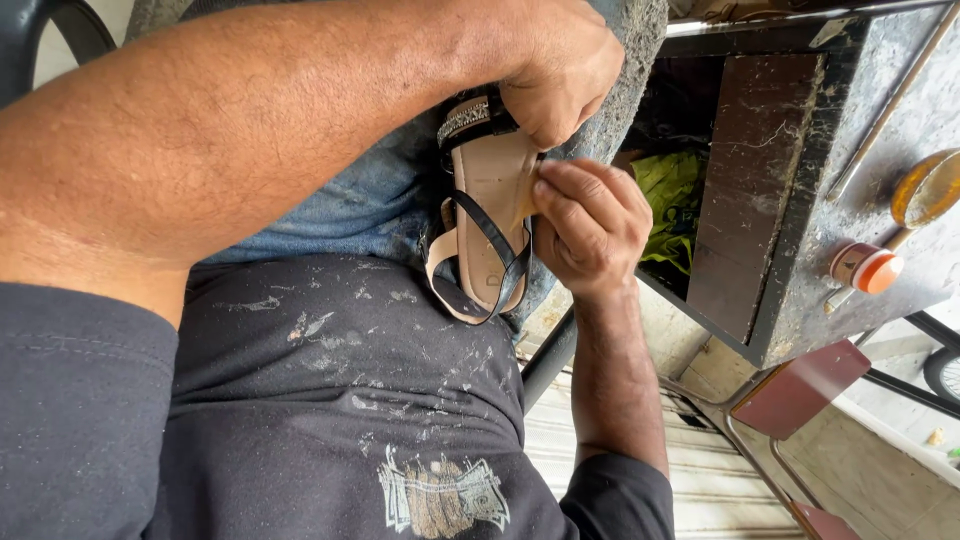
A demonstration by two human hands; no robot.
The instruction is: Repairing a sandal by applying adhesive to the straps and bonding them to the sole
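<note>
A beige sandal point(492, 215) with thin black straps and a glittery band lies sole-bed up on the person's lap, resting against blue jeans point(350, 205) above a dusty dark shirt point(330, 400). Its far end is hidden under the left hand point(560, 70), and the underside cannot be seen. The left hand comes in over the thigh, forearm crossing the whole view, fingers curled tight around the sandal's banded end. The right hand point(590, 225) rises from below with the wrist bent, fingers bunched and narrow, tips pinching the edge of the insole beside the straps; whether a small tool sits between them is too hard to tell. To the right stands a grimy dark workbench point(800, 200), cut off by the frame edge. On it sit a small round orange-capped container point(865, 268) and an amber oval object point(928, 188), partly cropped. Below the bench, green cloth point(670, 205) shows in shadow.
</note>
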